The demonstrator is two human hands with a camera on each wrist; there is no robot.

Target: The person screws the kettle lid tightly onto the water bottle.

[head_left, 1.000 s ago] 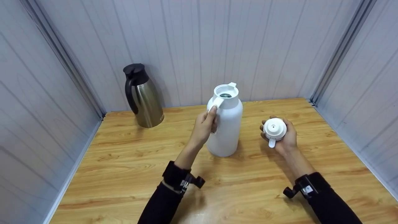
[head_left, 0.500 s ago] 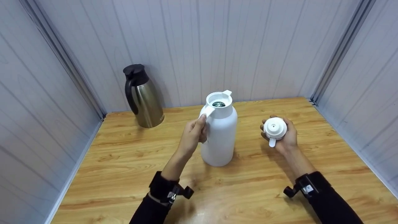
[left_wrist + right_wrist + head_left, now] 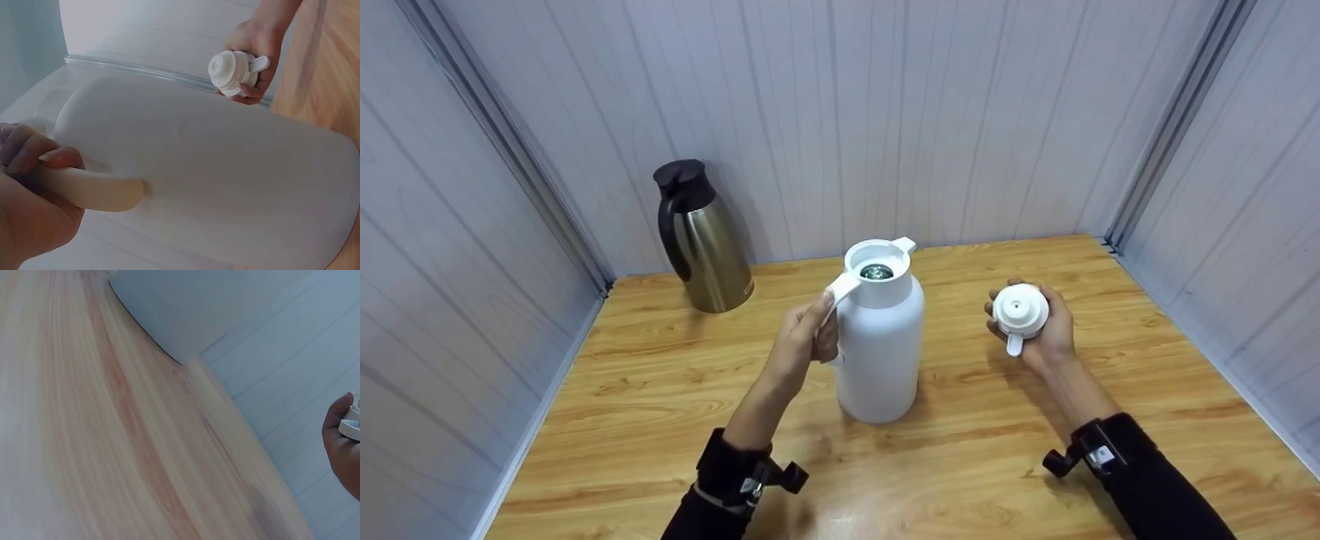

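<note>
Looking down from the head view, I see my left hand (image 3: 802,341) wrapped around the handle (image 3: 840,289) of the white flask (image 3: 879,337), so that grip is closed on the handle, with the thumb lying along its upper end. The flask stands upright on the wooden desk (image 3: 645,390), near the middle, with its mouth (image 3: 876,271) uncovered and its spout pointing toward the back wall. In the left wrist view the fingers (image 3: 34,154) curl over the pale handle (image 3: 93,191), and the flask's body (image 3: 225,185) fills most of the picture just beside them. My right hand (image 3: 1039,330) sits to the right of the flask, apart from it, and cups the white lid (image 3: 1020,311) from below; this grip holds the lid with its round top facing up and its small tab pointing toward me. The left wrist view shows the same lid (image 3: 233,70) held in the far hand's fingers, beyond the flask's shoulder. The right wrist view shows the desk's grain (image 3: 112,439), the flask's base (image 3: 185,320) resting on it, and at the right edge a bit of my hand (image 3: 340,450) with a sliver of the lid (image 3: 351,427). A steel jug (image 3: 701,240) with a black top stands in the far left corner, well apart from both hands.
</note>
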